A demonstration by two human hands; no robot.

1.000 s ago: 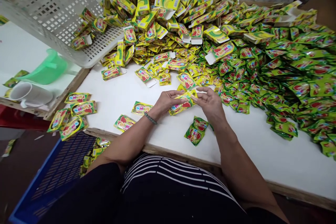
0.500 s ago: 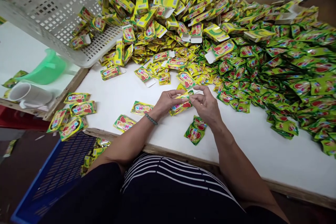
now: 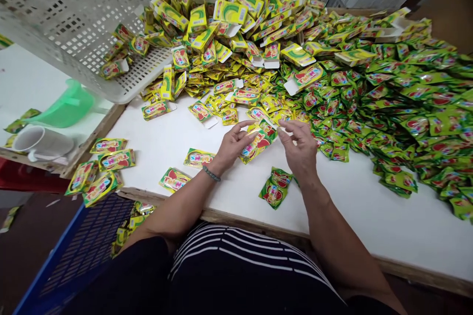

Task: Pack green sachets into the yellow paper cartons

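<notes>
My left hand (image 3: 232, 145) grips a small yellow and green candy box (image 3: 255, 148) between thumb and fingers, held slantwise just above the white table. At the box's right end, which shows a pale flap edge, is my right hand (image 3: 300, 150); its thumb and forefinger tips are a little apart. Whether they touch the flap is hard to tell. A joined pair of green candy sachets (image 3: 274, 188) lies below the right hand. Just beyond my hands rests another box (image 3: 257, 114). Two flat boxes, one of them a pineapple-print box (image 3: 198, 157), lie left of my wrist.
A heap of yellow boxes (image 3: 231, 12) and sachets runs along the back, with green sachets (image 3: 399, 108) piled at right. A white perforated basket (image 3: 129, 91) tilts at upper left. Nearby are a white mug (image 3: 44, 141), a green scoop (image 3: 68, 106) and a blue crate (image 3: 74, 251).
My right hand has shifted slightly right, away from the box's end, and its fingertips have parted. The box in my left hand has turned, showing more of its printed face.
</notes>
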